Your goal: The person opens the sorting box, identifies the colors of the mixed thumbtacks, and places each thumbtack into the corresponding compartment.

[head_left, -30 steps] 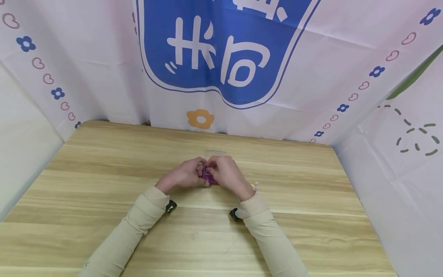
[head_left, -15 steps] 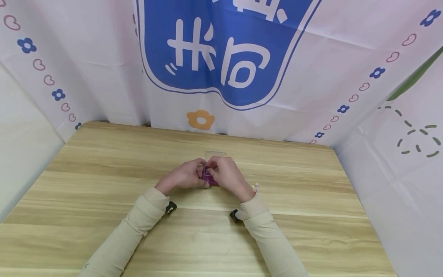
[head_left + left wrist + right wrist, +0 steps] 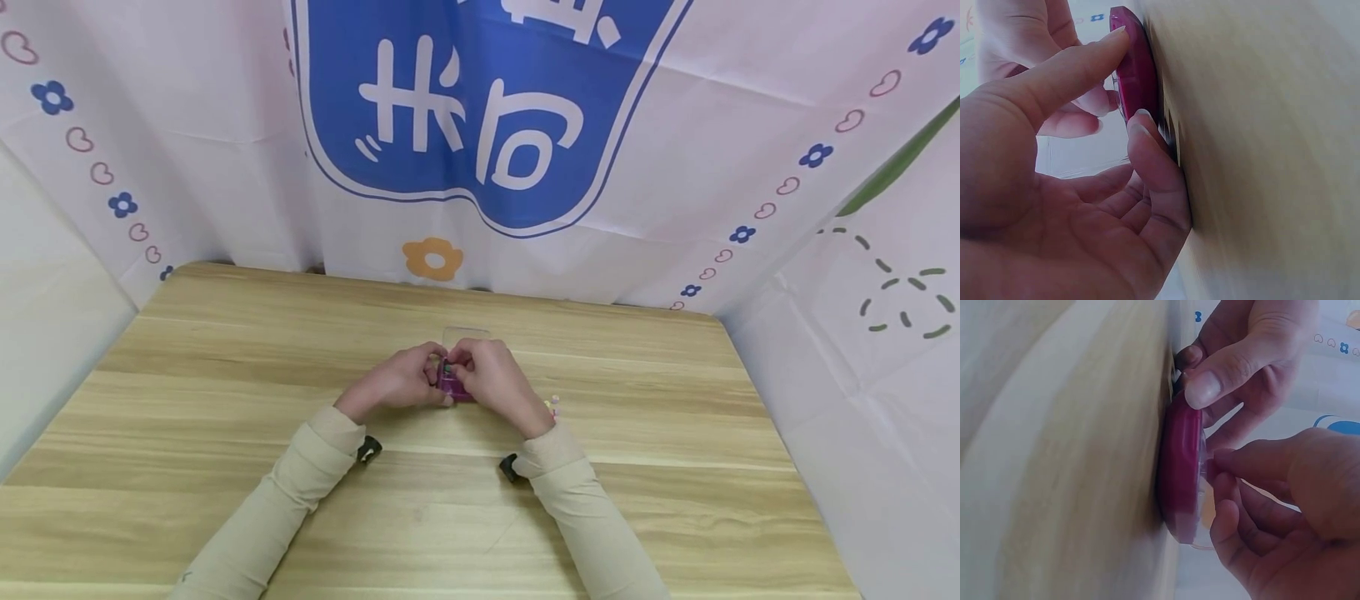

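A small purple case (image 3: 459, 388) lies on the table with its clear lid (image 3: 467, 332) folded back away from me. My left hand (image 3: 405, 377) grips its left side; in the left wrist view, the thumb lies along the case's wall (image 3: 1138, 69) and the fingers come underneath near the tabletop. Over the inside of the case, my right hand (image 3: 491, 375) pinches a tiny piece (image 3: 1211, 469) between thumb and forefinger. That piece is mostly hidden by the fingertips, so its kind does not show. A speck of green (image 3: 447, 367) appears in the case beside the fingers.
Several tiny white, yellow and pink pieces (image 3: 553, 407) lie on the wooden table (image 3: 420, 517), just right of the right wrist. Dark wrist camera mounts (image 3: 368, 450) sit at both cuffs. A printed white cloth (image 3: 247, 192) hangs behind the table.
Both hands stay at the case in nearly the same pose. A green speck now shows at the right fingertips, where it looked darker before.
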The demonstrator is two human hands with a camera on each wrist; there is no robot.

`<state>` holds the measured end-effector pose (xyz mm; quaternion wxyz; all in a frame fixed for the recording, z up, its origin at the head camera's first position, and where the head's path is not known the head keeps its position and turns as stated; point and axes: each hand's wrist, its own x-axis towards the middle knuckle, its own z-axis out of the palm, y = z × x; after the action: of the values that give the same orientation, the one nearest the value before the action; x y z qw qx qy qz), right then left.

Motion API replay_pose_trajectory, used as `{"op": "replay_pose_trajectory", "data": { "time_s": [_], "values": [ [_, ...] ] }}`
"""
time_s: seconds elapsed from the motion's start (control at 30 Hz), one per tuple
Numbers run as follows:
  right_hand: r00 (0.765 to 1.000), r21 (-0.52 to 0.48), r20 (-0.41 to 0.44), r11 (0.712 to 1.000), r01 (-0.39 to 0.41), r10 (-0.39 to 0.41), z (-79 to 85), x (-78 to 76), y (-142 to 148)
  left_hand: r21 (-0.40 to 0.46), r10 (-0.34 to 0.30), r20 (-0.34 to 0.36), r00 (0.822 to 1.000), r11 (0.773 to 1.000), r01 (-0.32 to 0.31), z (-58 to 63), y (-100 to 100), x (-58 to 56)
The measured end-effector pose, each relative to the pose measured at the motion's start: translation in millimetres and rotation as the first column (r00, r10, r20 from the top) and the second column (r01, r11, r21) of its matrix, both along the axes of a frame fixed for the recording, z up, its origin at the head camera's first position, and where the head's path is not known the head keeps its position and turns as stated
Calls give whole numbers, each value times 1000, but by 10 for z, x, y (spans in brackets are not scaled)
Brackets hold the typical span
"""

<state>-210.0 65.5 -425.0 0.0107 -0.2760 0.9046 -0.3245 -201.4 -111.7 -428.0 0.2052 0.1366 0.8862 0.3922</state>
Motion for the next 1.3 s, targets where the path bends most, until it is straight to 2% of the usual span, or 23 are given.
{"op": "replay_pose_trajectory", "data": {
  "time_s": [0.2,0.47,0.93,1.13,1.3],
  "values": [
    [1000,-9,-17,1000,14,-14,64,27,60,6,14,19,1000,1000,-14,0,3,12],
    [997,-16,-40,998,63,-64,167,69,224,0,8,3,1000,1000,-8,-19,1,13],
    [992,-62,-28,991,120,-121,251,123,799,-2,27,19,999,1000,-27,-15,2,10],
    [990,-27,6,990,141,-141,215,166,1004,4,31,27,999,1000,-31,-21,-2,8],
    [993,-7,73,996,93,-93,205,200,1149,3,36,32,999,999,-36,-29,1,9]
  ]
}}
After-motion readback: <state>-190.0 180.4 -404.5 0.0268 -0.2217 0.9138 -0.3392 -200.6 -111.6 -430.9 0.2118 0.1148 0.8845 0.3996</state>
